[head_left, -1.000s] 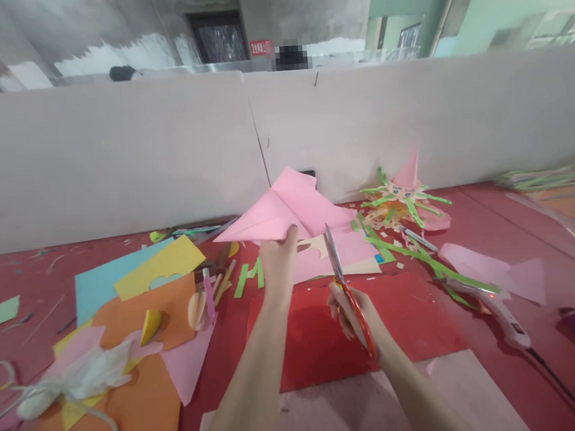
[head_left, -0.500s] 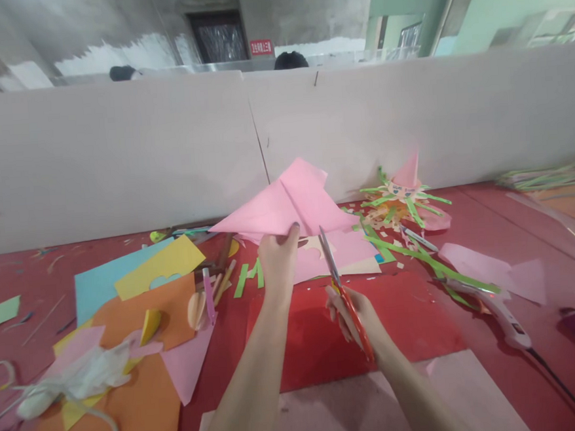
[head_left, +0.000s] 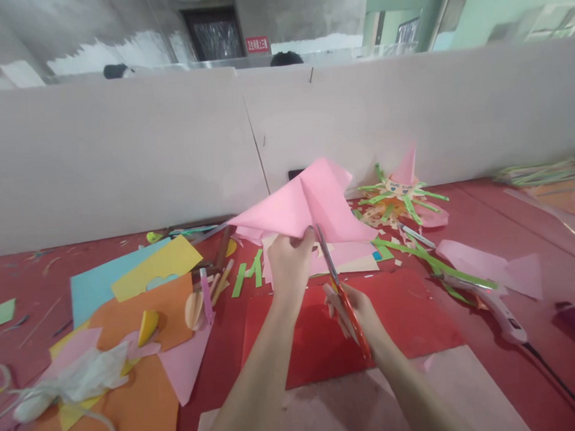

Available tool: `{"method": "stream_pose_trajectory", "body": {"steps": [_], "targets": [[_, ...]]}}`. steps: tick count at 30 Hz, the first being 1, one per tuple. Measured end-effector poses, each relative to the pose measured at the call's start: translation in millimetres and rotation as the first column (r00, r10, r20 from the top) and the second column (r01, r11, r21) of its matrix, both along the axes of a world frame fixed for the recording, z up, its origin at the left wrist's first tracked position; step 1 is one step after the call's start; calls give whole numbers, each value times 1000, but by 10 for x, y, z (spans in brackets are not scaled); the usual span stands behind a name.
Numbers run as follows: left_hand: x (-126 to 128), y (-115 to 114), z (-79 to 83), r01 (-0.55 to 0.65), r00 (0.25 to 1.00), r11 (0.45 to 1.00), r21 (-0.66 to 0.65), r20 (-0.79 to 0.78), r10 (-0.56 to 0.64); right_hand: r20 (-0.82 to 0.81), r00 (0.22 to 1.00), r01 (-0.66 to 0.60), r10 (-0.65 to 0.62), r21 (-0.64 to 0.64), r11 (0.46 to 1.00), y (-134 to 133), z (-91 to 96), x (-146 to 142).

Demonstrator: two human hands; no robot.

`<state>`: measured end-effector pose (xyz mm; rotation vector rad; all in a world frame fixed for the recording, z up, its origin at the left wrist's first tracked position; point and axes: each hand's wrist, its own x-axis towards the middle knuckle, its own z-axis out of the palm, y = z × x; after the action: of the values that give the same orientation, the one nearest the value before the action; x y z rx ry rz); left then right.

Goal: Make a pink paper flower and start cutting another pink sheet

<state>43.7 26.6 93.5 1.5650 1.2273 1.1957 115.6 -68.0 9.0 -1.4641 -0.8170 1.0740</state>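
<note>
My left hand (head_left: 290, 258) pinches the near edge of a large pink sheet of paper (head_left: 333, 202), thumb on top. The sheet is creased and raised above the table, its points spreading left, right and up. In my right hand (head_left: 355, 306) is a pair of scissors (head_left: 339, 281) with red handles. Their blades point away from me and meet the sheet's near edge just right of my left thumb. Below the hands lies a red sheet (head_left: 393, 320), with a pale pink sheet (head_left: 379, 406) nearer to me. More pink paper lies under the raised sheet.
Coloured paper, including an orange sheet (head_left: 148, 409), covers the left side beside a white cable. A paper figure with a pink cone hat (head_left: 405, 171) stands back right. A corded pale tool (head_left: 506, 318) lies right. A white partition (head_left: 116, 155) bounds the back.
My left hand and the pink sheet have shifted right, bringing the sheet's edge to the scissor blades. My right hand with the scissors has stayed almost in place. The view has tilted slightly.
</note>
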Motion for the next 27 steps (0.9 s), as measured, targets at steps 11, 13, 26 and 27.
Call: {"method": "stream_pose_trajectory", "body": {"steps": [11,13,26,27], "targets": [[18,23,-12,-12,998,1000,10,-61,13,-81,996,-36,36,-3,999,-11,14,-5],[19,20,-9,-7,997,1000,16,-76,8,-82,996,-34,34,-1,999,-5,8,-5],[18,11,23,-6,999,1000,-25,-32,5,-43,999,-1,1,0,1000,-13,-17,3],[18,12,27,-7,999,1000,-26,-32,6,-48,999,-5,5,-4,1000,-12,-21,2]]}}
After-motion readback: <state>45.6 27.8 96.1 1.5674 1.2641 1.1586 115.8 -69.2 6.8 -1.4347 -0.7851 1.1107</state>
